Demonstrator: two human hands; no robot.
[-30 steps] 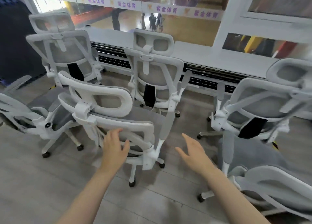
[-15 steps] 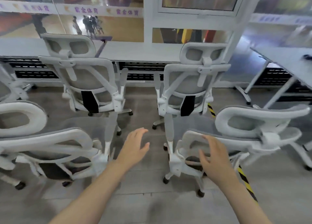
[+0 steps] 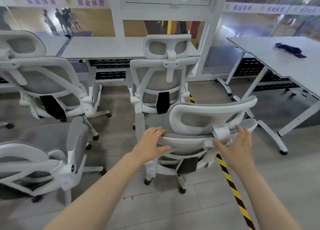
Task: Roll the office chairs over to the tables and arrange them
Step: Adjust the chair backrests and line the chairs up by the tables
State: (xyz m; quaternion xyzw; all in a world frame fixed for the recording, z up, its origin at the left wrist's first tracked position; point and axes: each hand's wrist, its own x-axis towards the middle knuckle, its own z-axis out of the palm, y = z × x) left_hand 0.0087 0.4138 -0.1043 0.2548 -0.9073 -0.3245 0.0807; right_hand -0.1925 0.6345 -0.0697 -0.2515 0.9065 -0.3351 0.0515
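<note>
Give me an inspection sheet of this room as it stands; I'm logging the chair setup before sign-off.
Surface: grey tiled floor with a yellow-black striped strip running across it.
Job's things: near chair directly ahead, its back toward the camera; second chair parked at the window table; two more chairs at left; right table has no chair at it.
Clutter: dark bundle on the right table.
Hands: left hand and right hand rest on the near chair's top edge, fingers fairly straight.
Cables: nothing seen.
Surroundings: glass wall with purple lettering; people visible beyond it.
</note>
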